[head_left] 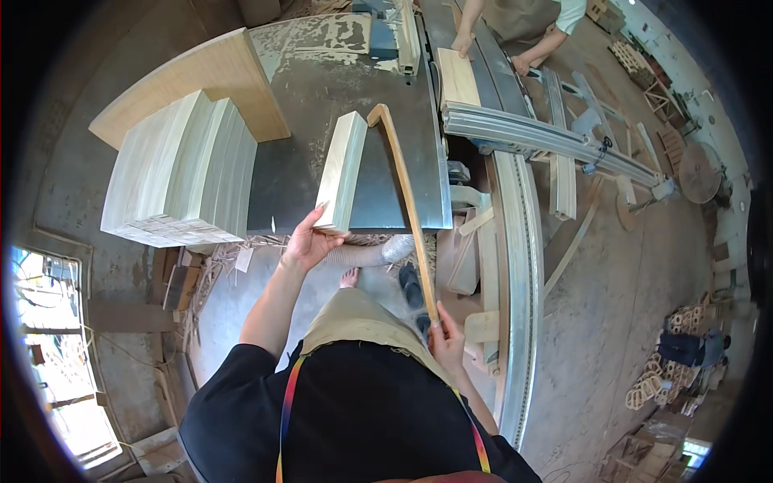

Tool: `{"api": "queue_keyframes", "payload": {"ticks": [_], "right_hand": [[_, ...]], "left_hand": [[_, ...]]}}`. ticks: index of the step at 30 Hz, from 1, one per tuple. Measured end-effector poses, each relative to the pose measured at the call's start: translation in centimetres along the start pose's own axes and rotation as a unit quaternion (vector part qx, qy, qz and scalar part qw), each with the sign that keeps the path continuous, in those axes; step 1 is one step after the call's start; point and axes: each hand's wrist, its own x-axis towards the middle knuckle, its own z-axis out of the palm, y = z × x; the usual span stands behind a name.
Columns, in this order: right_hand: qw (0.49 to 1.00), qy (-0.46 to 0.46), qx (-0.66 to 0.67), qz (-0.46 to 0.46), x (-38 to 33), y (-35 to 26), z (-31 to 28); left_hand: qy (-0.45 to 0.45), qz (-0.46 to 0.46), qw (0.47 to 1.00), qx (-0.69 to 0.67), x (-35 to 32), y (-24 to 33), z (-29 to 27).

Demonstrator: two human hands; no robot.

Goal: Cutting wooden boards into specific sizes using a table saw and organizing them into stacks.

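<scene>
Head view, looking down over a dark shirt and tan apron. Left hand [306, 241] raised to the near end of a pale wooden block [342, 171], fingers and thumb closed on that end; block lying lengthwise on the grey metal bench [322, 88], its near end at the bench's front edge. Right hand [447, 342] low beside the apron, grip closed around the lower end of a long thin wooden push stick [407, 201]; stick running up and away from the hand, its hooked top end just beside the far end of the block, over the bench surface. Whether hook and block actually touch: cannot tell.

Left of the block, a tall stack of pale boards [181, 173] standing on the bench's left part, with a broad tan plywood sheet [201, 80] behind and under it. Sawdust scattered across the far bench surface. To the right, a long aluminium sliding rail [547, 145] angled across, and a curved metal edge sweeping down toward the lower frame. At the top, another person's hands [463, 42] resting on a separate light board [459, 79] at the far end of the machine. Below the bench, wood offcuts and shavings on the concrete floor [628, 306], a grey flexible hose [370, 253], and feet in sandals. Far right, a heap of small wooden pieces [668, 370].
</scene>
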Motion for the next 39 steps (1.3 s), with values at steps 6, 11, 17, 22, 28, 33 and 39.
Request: {"api": "queue_keyframes", "payload": {"ticks": [6,11,17,22,28,33,39], "right_hand": [[0.999,-0.011,0.004,0.037,1.1,-1.9,1.5],[0.998,-0.017,0.012,0.056,2.0,-2.8,1.9],[0.929,0.128,-0.244,-0.248,4.0,-6.7,1.9],[0.91,0.212,-0.285,-0.215,12.2,-11.9,-1.0],[0.945,0.175,-0.228,-0.155,20.6,-15.5,-0.8],[0.927,0.154,-0.231,-0.252,19.7,-14.9,1.6],[0.997,-0.007,0.073,0.017,13.7,-11.3,4.5]], "left_hand": [[0.019,0.005,1.0,-0.003,-0.1,0.6,-1.7],[0.042,0.021,0.999,0.008,-0.2,0.6,-2.6],[0.065,0.012,0.997,0.036,0.1,1.4,-3.2],[0.06,0.006,0.997,0.053,0.2,1.4,-3.2],[0.08,0.013,0.994,0.079,-1.2,1.8,-3.6],[0.092,0.029,0.988,0.121,-2.6,2.0,-3.5],[0.119,0.056,0.97,0.204,-6.6,3.1,-3.5]]}}
